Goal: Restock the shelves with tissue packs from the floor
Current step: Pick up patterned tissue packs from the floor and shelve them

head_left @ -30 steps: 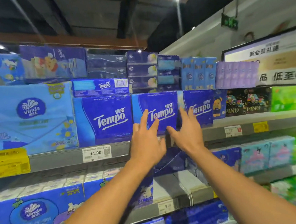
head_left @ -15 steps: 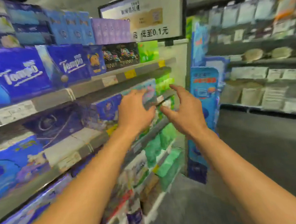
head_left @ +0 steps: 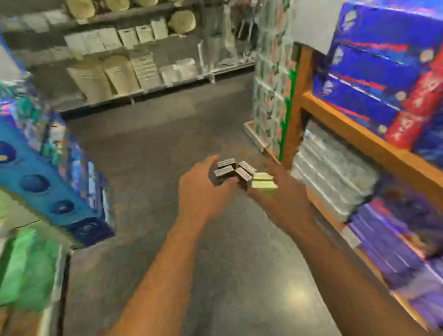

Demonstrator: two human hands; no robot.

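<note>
A small heap of tissue packs lies on the grey floor ahead: several dark packs (head_left: 232, 170) and, just right of them, two pale green packs (head_left: 263, 184). Both my arms reach forward and down toward the heap. My left hand (head_left: 203, 190) hangs in front of the left side of the dark packs, fingers loosely curled and holding nothing. My right hand (head_left: 285, 190) is beside the green packs, back up, and grips nothing that I can see. Motion blur hides whether either hand touches a pack.
A wooden shelf (head_left: 376, 140) full of blue and purple packs runs along the right. A blue display stand (head_left: 37, 170) and green packs (head_left: 20, 271) are on the left. Across the aisle stands a grey shelf (head_left: 138, 89) with pale goods. The floor (head_left: 163, 146) lies between.
The view has swung from the Tempo tissue shelf round to the aisle floor. Both hands left the shelved packs and dropped toward the heap on the floor.
</note>
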